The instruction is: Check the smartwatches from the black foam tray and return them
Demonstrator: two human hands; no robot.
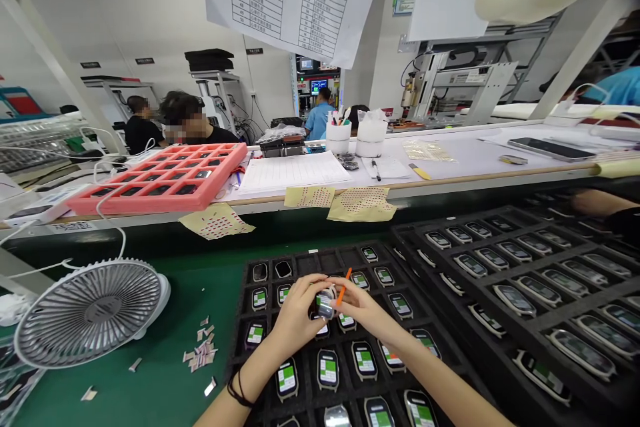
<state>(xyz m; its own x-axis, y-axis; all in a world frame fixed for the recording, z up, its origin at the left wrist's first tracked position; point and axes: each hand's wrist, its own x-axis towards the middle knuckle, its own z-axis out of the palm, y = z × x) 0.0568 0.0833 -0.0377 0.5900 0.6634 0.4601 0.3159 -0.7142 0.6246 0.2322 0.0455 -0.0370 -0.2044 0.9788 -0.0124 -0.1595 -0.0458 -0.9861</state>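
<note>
Above a black foam tray (233, 363), my left hand (299, 310) is closed around a smartwatch case (326, 303) without a strap. Its glassy screen faces up toward me. My right hand (361, 305) pinches a thin orange stick (344, 285), held against the right edge of the watch. Whether the stick's tip touches the case is hidden by my fingers. Under and around both hands, more watch cases (328, 369) lie in the tray's compartments, many with green and white lit screens. Two cases at the tray's far left have dark screens, one being this watch (283, 269).
Stacked foam trays of watches (517, 299) stand at right, with another person's arm (597, 202) behind. A white fan (100, 310) and small peeled tabs (203, 350) lie at left. A pink foam tray (165, 177) and a phone (550, 148) rest on the shelf.
</note>
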